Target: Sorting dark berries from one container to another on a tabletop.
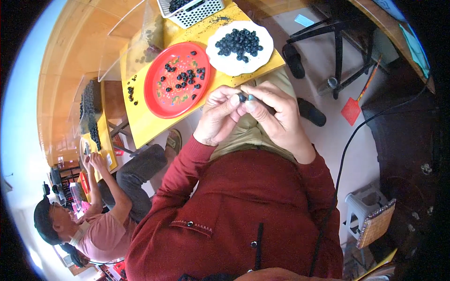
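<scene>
Above my lap, just off the table's near edge, my two hands meet fingertip to fingertip. My left hand [218,114] is closed, pinching a small round black part [242,97] between thumb and fingers. My right hand [280,112] is closed against it; a bit of teal shows at its fingertips, and the rest of what it holds is hidden. Nearest to the hands is a white scalloped plate [219,60] piled with small black ring-like parts [239,43]. Left of it a round red tray [157,96] carries scattered black parts [186,77].
The yellow table [140,126] also bears a white perforated basket [197,18] and loose black bits [131,93]. A co-worker [101,229] sits at the left at another table. To the right are a grey stool [363,203], a red fly swatter [350,111] and a black cable [347,152].
</scene>
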The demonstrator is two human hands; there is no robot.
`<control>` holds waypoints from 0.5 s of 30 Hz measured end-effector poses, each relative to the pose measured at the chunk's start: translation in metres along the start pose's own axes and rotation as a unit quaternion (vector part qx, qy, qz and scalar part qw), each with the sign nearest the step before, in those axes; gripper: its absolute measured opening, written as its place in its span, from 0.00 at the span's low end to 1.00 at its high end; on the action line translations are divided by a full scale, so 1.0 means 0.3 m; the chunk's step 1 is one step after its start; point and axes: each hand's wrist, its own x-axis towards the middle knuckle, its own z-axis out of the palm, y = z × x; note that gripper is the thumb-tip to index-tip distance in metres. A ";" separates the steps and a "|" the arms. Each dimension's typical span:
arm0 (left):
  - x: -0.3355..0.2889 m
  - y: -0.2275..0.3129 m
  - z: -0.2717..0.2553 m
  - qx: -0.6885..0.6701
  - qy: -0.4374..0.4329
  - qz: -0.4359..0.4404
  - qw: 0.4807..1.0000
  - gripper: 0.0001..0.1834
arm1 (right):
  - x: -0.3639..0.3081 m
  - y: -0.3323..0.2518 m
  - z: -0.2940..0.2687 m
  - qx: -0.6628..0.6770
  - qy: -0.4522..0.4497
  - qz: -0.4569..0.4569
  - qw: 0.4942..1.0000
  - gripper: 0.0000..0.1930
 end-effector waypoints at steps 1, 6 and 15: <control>-0.004 -0.003 0.005 -0.008 0.013 0.003 1.000 0.07 | 0.000 0.005 0.006 -0.023 -0.004 -0.021 1.000 0.15; -0.030 -0.004 -0.013 -0.009 -0.003 -0.007 1.000 0.07 | -0.011 0.018 0.021 0.005 0.000 -0.017 1.000 0.13; -0.082 0.053 -0.034 0.107 -0.027 -0.028 0.993 0.05 | -0.040 0.049 0.014 0.129 0.001 0.175 0.976 0.06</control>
